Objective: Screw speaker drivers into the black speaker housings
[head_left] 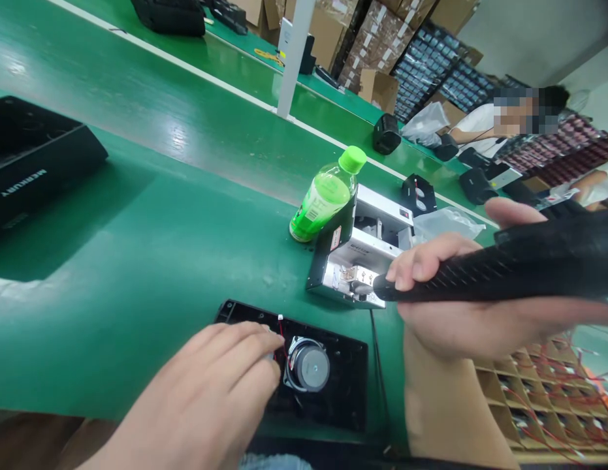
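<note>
A round silver-grey metal speaker point(313, 367) already sits in the black rectangular plastic panel point(345, 395) on the green tabletop point(161, 307); its fixing seems unfinished, though screws are too small to tell. The right hand's point(460, 326) fingers grasp a black powered screwdriver point(480, 271), tip by a silver-and-black metal box point(365, 251). The left hand's point(220, 378) fingers curl over the panel, their hold hidden. Open room spreads left; box and green-capped bottle point(320, 202) crowd the far side; the near edge lies close.

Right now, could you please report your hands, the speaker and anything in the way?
Right hand gripping black tool, tip at silver machine. Left hand over black panel, beside speaker. Bottle apart from hands.
</note>
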{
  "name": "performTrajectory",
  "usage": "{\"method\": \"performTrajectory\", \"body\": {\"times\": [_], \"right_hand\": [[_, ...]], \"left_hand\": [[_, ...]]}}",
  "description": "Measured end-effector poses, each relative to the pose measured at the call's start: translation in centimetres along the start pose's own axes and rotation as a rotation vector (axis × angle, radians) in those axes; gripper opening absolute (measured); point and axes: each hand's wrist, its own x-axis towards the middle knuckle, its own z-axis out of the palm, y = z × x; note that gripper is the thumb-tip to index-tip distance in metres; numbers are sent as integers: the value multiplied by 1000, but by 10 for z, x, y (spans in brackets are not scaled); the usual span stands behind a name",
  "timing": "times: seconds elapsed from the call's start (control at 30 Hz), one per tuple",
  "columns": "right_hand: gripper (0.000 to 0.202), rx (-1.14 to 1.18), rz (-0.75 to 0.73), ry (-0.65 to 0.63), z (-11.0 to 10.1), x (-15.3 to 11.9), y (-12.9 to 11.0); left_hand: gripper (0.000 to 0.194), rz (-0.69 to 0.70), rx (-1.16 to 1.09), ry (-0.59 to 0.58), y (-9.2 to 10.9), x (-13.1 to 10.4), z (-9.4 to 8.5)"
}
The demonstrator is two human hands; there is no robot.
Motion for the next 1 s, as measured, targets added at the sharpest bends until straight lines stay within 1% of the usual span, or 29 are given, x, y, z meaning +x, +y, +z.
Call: {"method": "performTrajectory", "body": {"times": [0.1, 0.2, 0.27, 0.33, 0.4, 0.5, 0.67, 0.77, 0.87, 1.0], "right_hand": [[81, -18, -30, 71, 2, 3, 3], [81, -9, -5, 119, 4, 3, 3], [79, 0, 8, 132, 4, 2, 3], [78, 17, 5, 121, 4, 2, 5], [77, 27, -4, 77, 3, 2, 6], [77, 22, 0, 23, 3, 0, 6], [84, 29, -16, 36, 2, -4, 4], [81, 36, -38, 46, -1, -3, 5], [82, 37, -17, 61, -1, -2, 6], [75, 34, 8, 30, 5, -4, 6]], "left_hand": [[21, -23, -22, -13, -9, 1, -6], [20, -14, -50, -17, -11, 4, -3], [20, -22, -63, 2, -9, 6, 0], [21, -32, -65, 24, -7, 7, 3], [21, -25, -57, 38, -7, 7, 3], [21, -13, -48, 23, -8, 5, 5], [23, -41, -67, 27, -11, -1, 10], [22, -19, -57, 25, -11, -1, 9], [23, -17, -43, 19, -10, 2, 5], [26, -33, -44, 23, -9, 2, 3]]}}
